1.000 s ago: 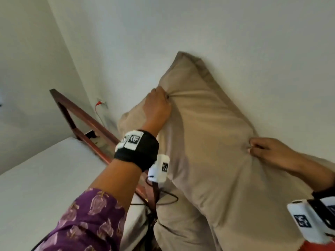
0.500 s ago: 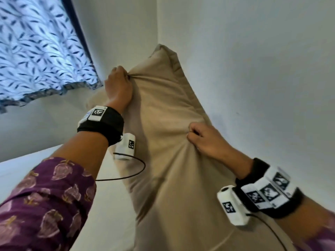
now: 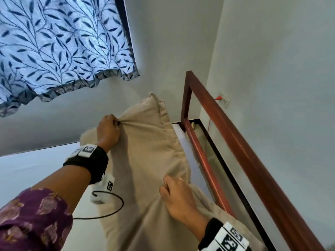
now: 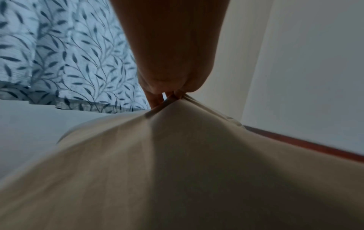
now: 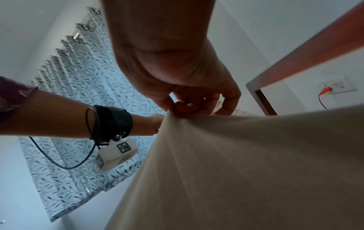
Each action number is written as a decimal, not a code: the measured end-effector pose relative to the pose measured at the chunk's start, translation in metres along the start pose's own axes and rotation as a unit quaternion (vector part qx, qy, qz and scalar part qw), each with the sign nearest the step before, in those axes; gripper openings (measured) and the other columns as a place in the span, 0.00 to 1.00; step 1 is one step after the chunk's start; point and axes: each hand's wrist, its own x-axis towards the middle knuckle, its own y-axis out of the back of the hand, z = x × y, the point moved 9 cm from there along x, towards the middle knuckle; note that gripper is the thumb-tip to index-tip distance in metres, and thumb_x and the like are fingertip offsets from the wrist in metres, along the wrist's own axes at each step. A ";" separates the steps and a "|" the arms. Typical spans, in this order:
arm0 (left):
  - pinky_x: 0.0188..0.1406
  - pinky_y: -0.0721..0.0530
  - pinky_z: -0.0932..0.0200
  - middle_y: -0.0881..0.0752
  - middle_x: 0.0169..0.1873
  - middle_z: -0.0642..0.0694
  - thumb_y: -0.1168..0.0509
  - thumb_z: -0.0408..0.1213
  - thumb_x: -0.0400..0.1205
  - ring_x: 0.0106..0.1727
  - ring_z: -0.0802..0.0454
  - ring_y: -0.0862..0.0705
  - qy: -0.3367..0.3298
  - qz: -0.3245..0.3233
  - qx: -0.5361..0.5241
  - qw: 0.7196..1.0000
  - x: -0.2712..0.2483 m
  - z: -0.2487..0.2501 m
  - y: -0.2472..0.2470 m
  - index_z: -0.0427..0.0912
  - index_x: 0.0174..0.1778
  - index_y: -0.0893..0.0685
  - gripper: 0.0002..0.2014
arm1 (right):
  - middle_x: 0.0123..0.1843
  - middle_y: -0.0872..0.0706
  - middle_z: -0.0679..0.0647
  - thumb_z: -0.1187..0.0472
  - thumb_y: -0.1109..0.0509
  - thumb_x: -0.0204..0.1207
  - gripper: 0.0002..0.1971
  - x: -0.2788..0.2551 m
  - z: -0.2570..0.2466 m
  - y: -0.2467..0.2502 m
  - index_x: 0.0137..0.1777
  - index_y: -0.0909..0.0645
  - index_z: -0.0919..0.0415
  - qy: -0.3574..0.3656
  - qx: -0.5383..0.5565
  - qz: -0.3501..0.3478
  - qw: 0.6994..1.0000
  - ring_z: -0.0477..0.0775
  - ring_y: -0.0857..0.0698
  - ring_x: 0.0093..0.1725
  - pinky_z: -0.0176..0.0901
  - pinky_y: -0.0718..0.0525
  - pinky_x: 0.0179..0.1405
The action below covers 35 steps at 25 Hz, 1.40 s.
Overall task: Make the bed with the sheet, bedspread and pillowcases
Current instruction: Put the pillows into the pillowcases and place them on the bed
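One beige pillow (image 3: 150,160), puckered, both hands pinching

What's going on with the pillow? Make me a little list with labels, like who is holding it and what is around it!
thing held: beige pillow in its pillowcase
left hand: pinches a bunch of the fabric near the far end
right hand: pinches the fabric nearer the person
under the pillow: white sheet on the bed
beside it on the right: red-brown wooden bed frame
on the wall: socket with a red plug
behind: blue leaf-pattern curtain
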 end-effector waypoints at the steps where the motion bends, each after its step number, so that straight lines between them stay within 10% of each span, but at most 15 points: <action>1: 0.50 0.27 0.44 0.19 0.51 0.27 0.39 0.24 0.79 0.54 0.31 0.20 -0.006 -0.005 0.002 1.000 0.013 -0.011 -0.023 0.28 0.48 0.18 0.06 | 0.30 0.36 0.44 0.52 0.45 0.79 0.16 0.020 0.017 -0.012 0.30 0.44 0.50 -0.017 0.005 0.004 1.000 0.53 0.30 0.43 0.46 0.37 0.38; 9: 0.53 0.27 0.46 0.16 0.53 0.28 0.38 0.29 0.81 0.57 0.30 0.19 -0.039 -0.037 0.000 0.999 0.103 -0.020 -0.185 0.29 0.50 0.15 0.08 | 0.32 0.34 0.44 0.42 0.57 0.69 0.14 0.146 0.138 -0.045 0.32 0.40 0.50 -0.094 0.010 0.059 0.994 0.54 0.32 0.45 0.46 0.37 0.42; 13: 0.51 0.26 0.59 0.11 0.49 0.35 0.37 0.30 0.79 0.54 0.40 0.15 -0.078 -0.047 -0.083 0.992 0.136 0.013 -0.232 0.32 0.49 0.13 0.09 | 0.40 0.23 0.58 0.61 0.41 0.81 0.08 0.204 0.204 -0.053 0.39 0.31 0.58 -0.125 0.068 0.174 0.974 0.55 0.30 0.45 0.45 0.40 0.40; 18: 0.63 0.26 0.62 0.15 0.60 0.40 0.32 0.37 0.81 0.62 0.49 0.19 0.099 -0.048 -0.227 0.968 0.044 -0.078 -0.307 0.34 0.63 0.19 0.16 | 0.64 0.20 0.66 0.51 0.39 0.79 0.19 0.217 0.293 -0.106 0.59 0.20 0.65 -0.186 -0.045 0.133 0.972 0.70 0.24 0.66 0.58 0.31 0.65; 23: 0.63 0.24 0.46 0.22 0.64 0.43 0.33 0.57 0.78 0.62 0.43 0.22 0.481 -0.175 -0.286 0.810 -0.117 -0.204 -0.393 0.37 0.61 0.23 0.27 | 0.80 0.36 0.69 0.40 0.32 0.75 0.37 0.207 0.326 -0.076 0.76 0.33 0.66 -0.225 -0.194 0.179 0.938 0.74 0.36 0.77 0.68 0.41 0.75; 26: 0.54 0.24 0.51 0.16 0.52 0.49 0.37 0.60 0.80 0.50 0.50 0.18 0.490 -0.186 -0.376 0.764 -0.118 -0.183 -0.404 0.47 0.49 0.21 0.18 | 0.76 0.33 0.67 0.28 0.37 0.70 0.49 0.218 0.352 -0.069 0.80 0.42 0.64 -0.307 -0.156 0.133 0.929 0.69 0.32 0.71 0.61 0.32 0.67; 30: 0.64 0.19 0.46 0.12 0.59 0.46 0.30 0.61 0.74 0.60 0.47 0.14 0.467 -0.227 -0.484 0.704 -0.104 -0.167 -0.419 0.48 0.64 0.18 0.27 | 0.70 0.26 0.66 0.24 0.32 0.60 0.54 0.238 0.350 -0.090 0.75 0.36 0.66 -0.291 -0.120 0.116 0.942 0.68 0.27 0.69 0.59 0.28 0.66; 35: 0.58 0.14 0.45 0.13 0.61 0.39 0.28 0.40 0.78 0.61 0.43 0.14 0.439 -0.113 -0.526 0.720 -0.074 -0.165 -0.407 0.41 0.69 0.19 0.23 | 0.55 0.13 0.57 0.51 0.21 0.68 0.24 0.266 0.362 -0.089 0.60 0.19 0.62 -0.253 0.194 0.183 0.930 0.61 0.14 0.56 0.53 0.17 0.60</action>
